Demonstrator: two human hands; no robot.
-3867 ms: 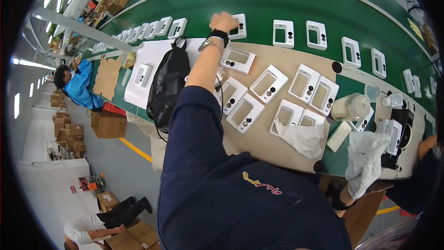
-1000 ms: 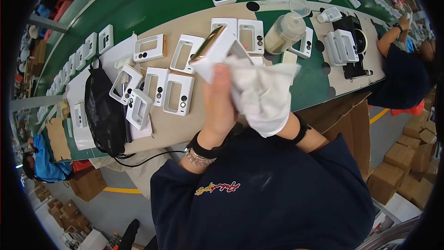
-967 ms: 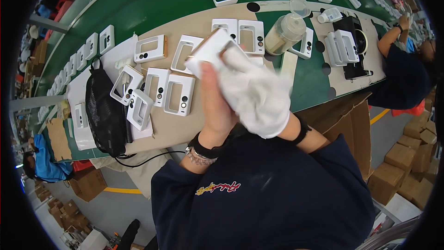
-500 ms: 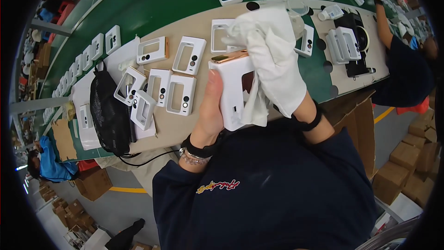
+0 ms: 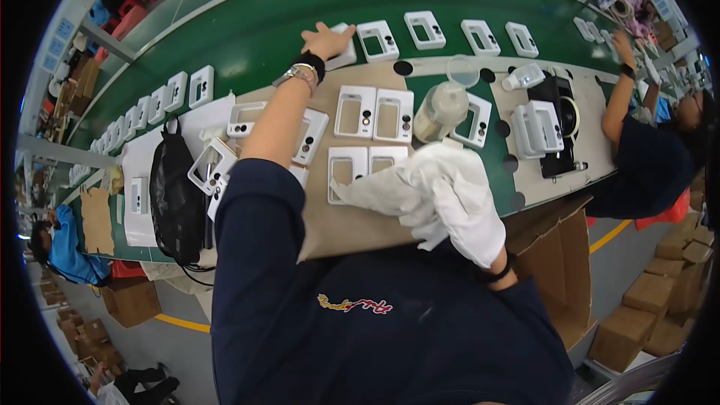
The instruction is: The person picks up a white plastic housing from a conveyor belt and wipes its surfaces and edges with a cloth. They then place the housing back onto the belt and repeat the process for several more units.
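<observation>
Far forward, my left hand [image 5: 326, 42] reaches onto the green belt and grips a white plastic frame-shaped housing [image 5: 344, 55] from its left end. Some of its fingers are hidden or pressed against it. White cloth [image 5: 450, 187] covers my right hand [image 5: 499, 261], which holds it bunched over the near part of the table; the fingers are hidden under the folds. Beside the cloth's left end lie white housings [image 5: 347, 174] with large rectangular openings and small dark round parts. A pair of similar housings [image 5: 355, 111] lies just beyond.
A cloudy plastic bottle [image 5: 442, 111] stands behind the cloth. More housings line the green belt [image 5: 262, 45]. At left lies a black mesh pouch [image 5: 176, 195]; at right, stacked housings [image 5: 537, 129] sit beside a black case. A co-worker's arm [image 5: 615, 109] reaches in at far right.
My left hand has carried the housing from in front of my chest forward to the belt. My right hand and the cloth have come away from it and dropped nearer the table.
</observation>
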